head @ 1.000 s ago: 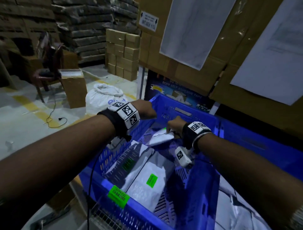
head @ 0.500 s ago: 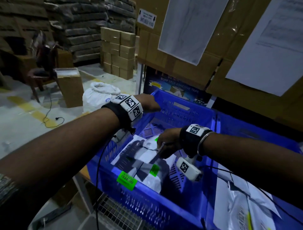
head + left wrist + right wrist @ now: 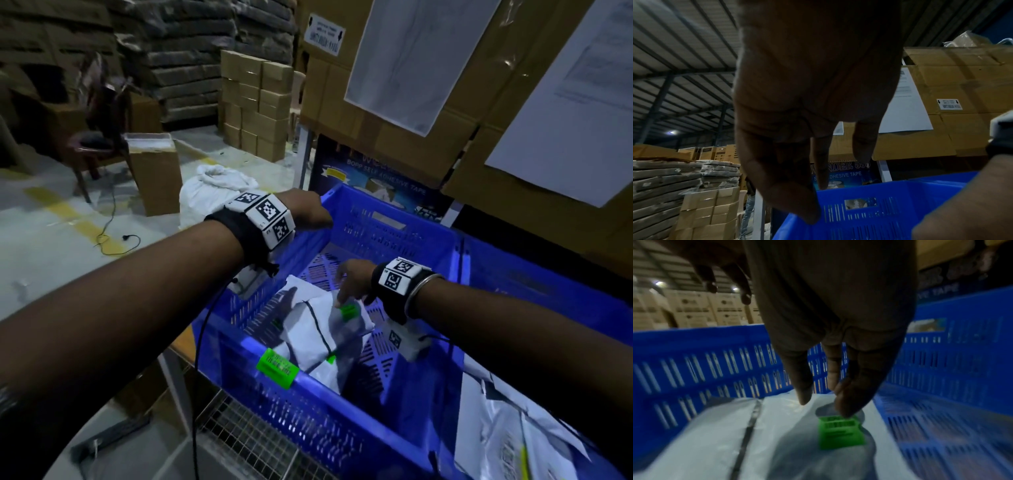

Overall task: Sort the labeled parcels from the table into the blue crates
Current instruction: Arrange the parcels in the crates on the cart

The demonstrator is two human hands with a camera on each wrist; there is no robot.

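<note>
A blue crate stands in front of me with several white parcels piled inside. The top parcel is white with a black stripe and a green label. My right hand reaches down into the crate. In the right wrist view its fingers point straight down, and their tips touch this parcel beside the green label. My left hand rests on the crate's far-left rim, fingers hanging loosely, thumb tip against the blue wall.
A second blue crate adjoins on the right, with more white parcels in it. A green tag sits on the near rim. Large cardboard boxes rise behind. On the floor to the left are a white sack, a carton and a chair.
My right hand brought a white parcel from the far end of the crate back onto the pile and straightened its fingers on it. My left hand stayed on the rim.
</note>
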